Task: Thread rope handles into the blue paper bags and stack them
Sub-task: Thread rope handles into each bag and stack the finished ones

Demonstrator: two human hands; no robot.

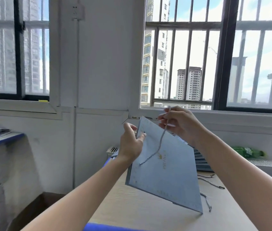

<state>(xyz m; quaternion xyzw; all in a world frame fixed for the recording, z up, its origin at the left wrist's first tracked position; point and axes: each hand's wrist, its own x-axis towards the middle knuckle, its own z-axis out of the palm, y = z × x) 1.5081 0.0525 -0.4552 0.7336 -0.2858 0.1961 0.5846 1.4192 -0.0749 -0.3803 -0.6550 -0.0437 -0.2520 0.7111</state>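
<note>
A flat blue paper bag (163, 174) with gold lettering is held tilted above the table, one lower corner near the tabletop. My left hand (131, 144) pinches the bag's top edge near its upper left corner. My right hand (180, 125) is raised at the bag's upper right and pinches a grey-white twisted rope handle (161, 142). The rope hangs down from those fingers across the bag's front face, its free end lying near the bag's left side. A stack of more blue bags (201, 161) lies behind, partly hidden by my right forearm.
Loose rope handles (211, 181) lie on the light wooden table (132, 207) right of the bag. A green plastic bottle (248, 151) lies on a white ledge at right. A worn cabinet (0, 157) stands at left. Wall and barred windows are ahead.
</note>
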